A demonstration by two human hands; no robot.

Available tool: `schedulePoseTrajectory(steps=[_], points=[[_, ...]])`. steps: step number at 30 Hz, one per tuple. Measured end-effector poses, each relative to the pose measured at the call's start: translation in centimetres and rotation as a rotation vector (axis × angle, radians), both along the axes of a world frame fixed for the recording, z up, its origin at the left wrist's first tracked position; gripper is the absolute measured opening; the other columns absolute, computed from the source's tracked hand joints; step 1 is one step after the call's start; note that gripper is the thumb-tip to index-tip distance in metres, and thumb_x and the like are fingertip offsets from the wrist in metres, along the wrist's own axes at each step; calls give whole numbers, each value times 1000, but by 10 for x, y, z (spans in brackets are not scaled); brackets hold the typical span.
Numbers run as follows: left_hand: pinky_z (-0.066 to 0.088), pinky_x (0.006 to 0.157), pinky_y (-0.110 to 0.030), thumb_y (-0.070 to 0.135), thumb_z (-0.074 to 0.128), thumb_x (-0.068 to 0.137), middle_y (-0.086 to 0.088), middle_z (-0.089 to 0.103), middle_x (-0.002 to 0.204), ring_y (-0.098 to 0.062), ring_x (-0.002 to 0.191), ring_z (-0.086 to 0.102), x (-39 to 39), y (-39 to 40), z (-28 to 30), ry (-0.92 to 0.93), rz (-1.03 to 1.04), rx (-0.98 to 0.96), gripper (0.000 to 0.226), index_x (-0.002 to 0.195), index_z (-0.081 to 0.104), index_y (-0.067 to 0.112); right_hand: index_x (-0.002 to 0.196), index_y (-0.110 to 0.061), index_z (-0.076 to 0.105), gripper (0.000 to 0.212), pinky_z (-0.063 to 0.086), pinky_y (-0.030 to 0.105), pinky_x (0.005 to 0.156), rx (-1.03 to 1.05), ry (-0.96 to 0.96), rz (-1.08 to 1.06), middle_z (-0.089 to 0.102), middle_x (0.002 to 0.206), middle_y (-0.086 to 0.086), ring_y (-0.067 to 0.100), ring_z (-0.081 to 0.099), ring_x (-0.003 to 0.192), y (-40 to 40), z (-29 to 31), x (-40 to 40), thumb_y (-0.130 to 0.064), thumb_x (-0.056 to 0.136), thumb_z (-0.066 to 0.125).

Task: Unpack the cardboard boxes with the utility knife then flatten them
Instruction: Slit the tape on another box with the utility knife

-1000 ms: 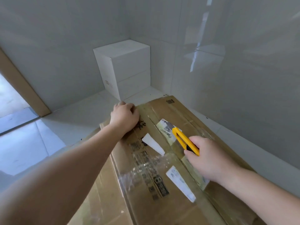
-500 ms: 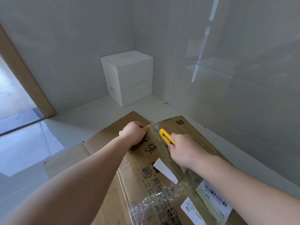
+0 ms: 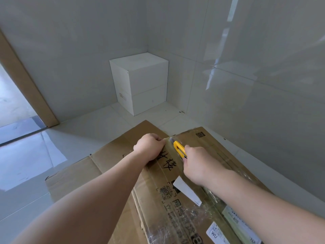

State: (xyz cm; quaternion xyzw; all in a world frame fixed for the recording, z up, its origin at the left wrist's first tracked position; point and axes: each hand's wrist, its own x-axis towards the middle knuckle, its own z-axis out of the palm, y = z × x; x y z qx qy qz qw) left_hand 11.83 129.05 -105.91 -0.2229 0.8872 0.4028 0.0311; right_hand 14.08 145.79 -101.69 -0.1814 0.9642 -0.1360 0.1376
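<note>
Door frame [image 3: 26,81]: wooden, slanting up the far left edge, with a sunlit patch on the pale tiled floor [image 3: 35,155] beside it.

Flattened cardboard sheet [image 3: 73,175]: brown, lying on the floor at left centre, partly under the box.

Left hand [image 3: 149,147]: fingers curled and knuckles up, pressed on the far end of the box top, just left of the centre seam. Whether it grips the flap edge or only presses down cannot be told.

Cardboard box [image 3: 175,199]: large, brown, lying on the floor against the right wall and running from the lower edge of the view toward the room corner. Top face carries black handwritten characters, printed marks, crinkled clear tape [image 3: 177,224] and a white paper strip [image 3: 187,191].

White box [image 3: 140,83]: cube-shaped, standing on the floor in the far corner, well apart from the cardboard box.

Utility knife [image 3: 179,148]: yellow body, its tip at the far end of the box's taped centre seam, just beside the left hand's fingers.

Right hand [image 3: 198,164]: wrapped round the rear of the utility knife, on the box top.

Shipping labels [image 3: 233,224]: white and pale green, stuck on the near right part of the box top.

Wall [image 3: 246,67]: glossy grey tiles with light reflections, along the right.
</note>
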Motion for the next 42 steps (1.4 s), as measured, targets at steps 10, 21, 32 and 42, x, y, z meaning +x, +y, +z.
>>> schedulePoseTrajectory(steps=[10,21,32,42], points=[[53,82,-37,44,59,87,7,59,73,-23,84,61,-2,-2,-3,17,0,22,30,64,55,26,125,-4,45,29,35,24,46,41,15,0,43,86,2,12,47,58,-16,1,-6,-11,97,46],[56,84,-40,38,59,88,3,66,87,-21,87,64,-10,-3,-1,-27,-9,70,19,85,67,22,93,-9,50,5,31,25,45,99,-55,-3,46,75,4,16,41,53,-6,8,-4,-13,95,49],[53,89,-41,40,57,89,-1,66,101,-24,97,62,-6,-1,1,-32,15,93,32,109,66,17,81,-10,47,13,30,23,46,56,-93,-38,42,72,5,19,35,52,0,12,-5,-11,93,49],[53,84,-35,38,55,92,-2,65,104,-23,96,61,-3,0,8,7,-2,109,31,110,65,16,91,-2,56,18,30,24,49,-150,-49,-74,38,63,4,21,36,51,24,18,0,-16,97,47]])
